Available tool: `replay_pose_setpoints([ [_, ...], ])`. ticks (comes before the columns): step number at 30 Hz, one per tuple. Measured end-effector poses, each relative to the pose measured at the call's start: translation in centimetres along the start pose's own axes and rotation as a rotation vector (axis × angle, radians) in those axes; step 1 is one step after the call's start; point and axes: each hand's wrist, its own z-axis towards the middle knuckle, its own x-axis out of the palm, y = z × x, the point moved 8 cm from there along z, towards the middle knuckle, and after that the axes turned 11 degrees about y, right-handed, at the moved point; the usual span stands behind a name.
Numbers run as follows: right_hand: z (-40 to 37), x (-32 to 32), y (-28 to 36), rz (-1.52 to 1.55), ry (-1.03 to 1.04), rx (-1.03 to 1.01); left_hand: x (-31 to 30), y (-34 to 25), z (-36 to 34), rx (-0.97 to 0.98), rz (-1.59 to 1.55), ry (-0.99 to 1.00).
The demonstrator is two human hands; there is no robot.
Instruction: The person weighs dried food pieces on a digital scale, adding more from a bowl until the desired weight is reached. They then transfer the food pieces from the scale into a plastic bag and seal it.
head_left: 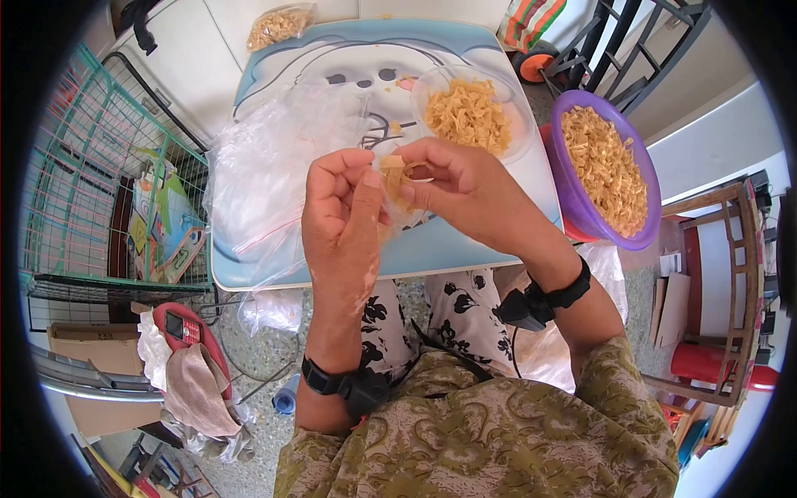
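Over the front of the table, my left hand (344, 207) is closed on a small clear plastic bag (404, 217) with yellowish pieces in it. My right hand (465, 187) pinches pale yellow dried pieces (393, 176) at the bag's mouth, against the left fingertips. How many pieces lie between the fingers is hidden. Just beyond my right hand, a clear bowl (521, 137) holds a heap of the same crinkled dried pieces (467, 114). A pile of clear plastic bags (261, 166) spreads over the table left of my left hand.
The small table (349, 275) has a cartoon-face top. At its far left edge sits a filled bag (281, 26). A purple basin (573, 178) of dried pieces stands at the right. Left are a green wire cage (91, 183) and a red stool (217, 353) with a phone (183, 327).
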Motion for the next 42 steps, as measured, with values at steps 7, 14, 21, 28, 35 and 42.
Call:
replay_pose_setpoints([
  [7, -0.3, 1.3, 1.5, -0.443, 0.113, -0.191, -0.6, 0.1, -0.2, 0.005, -0.037, -0.068],
  [14, 0.5, 1.5, 1.8, -0.679, 0.154, -0.088, 0.5, -0.1, -0.3, 0.01, -0.013, 0.037],
  [21, -0.7, 0.3, -0.7, 0.156, 0.062, 0.105, -1.1, -0.3, -0.3, 0.03, -0.017, -0.065],
  [28, -0.4, 1.8, 1.5, -0.401, 0.207, -0.195, -0.6, -0.5, -0.3, 0.043, -0.043, -0.056],
  [35, -0.2, 1.3, 2.9, -0.597, 0.053, -0.254, -0.4, -0.5, -0.3, 0.064, -0.032, -0.036],
  [42, -0.3, 0.0, 2.6, -0.5, -0.051, -0.145, -0.4, -0.5, -0.3, 0.047, -0.049, -0.031],
])
